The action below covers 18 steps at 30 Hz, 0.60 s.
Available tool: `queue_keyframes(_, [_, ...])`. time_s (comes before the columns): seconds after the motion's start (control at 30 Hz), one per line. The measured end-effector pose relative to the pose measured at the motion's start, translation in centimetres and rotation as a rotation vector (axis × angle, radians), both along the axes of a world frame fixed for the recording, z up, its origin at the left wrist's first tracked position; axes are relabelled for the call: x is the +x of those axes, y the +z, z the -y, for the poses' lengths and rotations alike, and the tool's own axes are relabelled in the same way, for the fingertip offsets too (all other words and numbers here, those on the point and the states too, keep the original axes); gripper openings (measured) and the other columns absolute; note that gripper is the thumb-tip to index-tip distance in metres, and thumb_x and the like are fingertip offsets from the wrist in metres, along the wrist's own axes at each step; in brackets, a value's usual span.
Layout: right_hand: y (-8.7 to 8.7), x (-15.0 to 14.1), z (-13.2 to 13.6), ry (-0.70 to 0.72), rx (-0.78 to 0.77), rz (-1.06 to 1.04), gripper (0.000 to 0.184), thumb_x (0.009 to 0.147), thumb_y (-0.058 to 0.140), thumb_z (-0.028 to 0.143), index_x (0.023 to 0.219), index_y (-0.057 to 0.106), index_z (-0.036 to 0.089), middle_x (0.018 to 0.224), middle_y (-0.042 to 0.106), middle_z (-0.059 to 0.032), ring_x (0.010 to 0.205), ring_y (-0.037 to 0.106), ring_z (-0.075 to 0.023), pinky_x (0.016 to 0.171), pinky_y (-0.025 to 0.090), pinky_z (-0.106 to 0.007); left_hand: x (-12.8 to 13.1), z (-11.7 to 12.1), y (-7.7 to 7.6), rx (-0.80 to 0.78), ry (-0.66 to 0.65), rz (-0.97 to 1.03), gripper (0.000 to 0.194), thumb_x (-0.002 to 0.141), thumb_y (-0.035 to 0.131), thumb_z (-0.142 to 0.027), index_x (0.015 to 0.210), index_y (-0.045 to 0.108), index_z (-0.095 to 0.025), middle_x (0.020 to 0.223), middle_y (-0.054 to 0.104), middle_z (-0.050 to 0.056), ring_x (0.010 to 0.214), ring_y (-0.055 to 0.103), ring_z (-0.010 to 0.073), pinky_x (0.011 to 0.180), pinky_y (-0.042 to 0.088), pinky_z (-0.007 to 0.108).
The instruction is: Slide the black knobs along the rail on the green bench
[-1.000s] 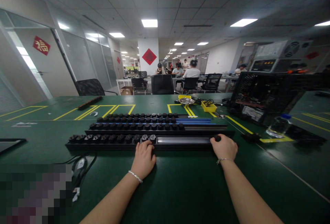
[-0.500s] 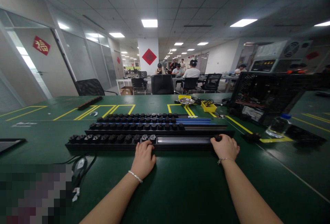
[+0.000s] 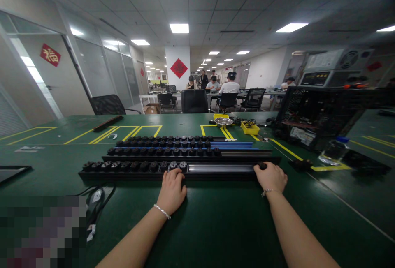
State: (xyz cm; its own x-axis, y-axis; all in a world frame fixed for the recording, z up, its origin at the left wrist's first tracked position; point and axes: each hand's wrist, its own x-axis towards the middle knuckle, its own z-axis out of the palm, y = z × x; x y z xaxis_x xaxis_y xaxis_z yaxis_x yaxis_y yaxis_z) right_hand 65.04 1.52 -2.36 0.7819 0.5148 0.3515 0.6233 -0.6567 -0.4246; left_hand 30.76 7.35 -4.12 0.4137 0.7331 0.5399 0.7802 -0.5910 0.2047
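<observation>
In the head view, the black rail (image 3: 216, 176) lies mid-frame on the tabletop (image 3: 216, 222); my left grip (image 3: 172, 189) curls over its front edge, probably steadying it, its hold unclear. Right of centre, my right grip (image 3: 273, 176) pinches a small black piece (image 3: 262, 165), likely for control.

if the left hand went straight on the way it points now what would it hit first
Likely the black pieces on the front rail: they lie just past the left hand, which seems to touch the rail, though depth is hard to judge.
</observation>
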Motion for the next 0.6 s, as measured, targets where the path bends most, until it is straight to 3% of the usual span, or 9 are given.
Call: queue_keyframes(0.6, [-0.9, 1.0, 0.1, -0.019, 0.104, 0.021, 0.042, 0.072, 0.045, 0.042, 0.101, 0.061, 0.017, 0.108, 0.06, -0.0119, 0.108, 0.044, -0.03, 0.091, 0.035, -0.045, 0.0, 0.1, 0.0, -0.016, -0.006, -0.003, 0.021, 0.072, 0.049, -0.017, 0.092, 0.056, -0.019, 0.11, 0.054, 0.008, 0.11, 0.047, 0.0248, 0.106, 0.025, 0.053])
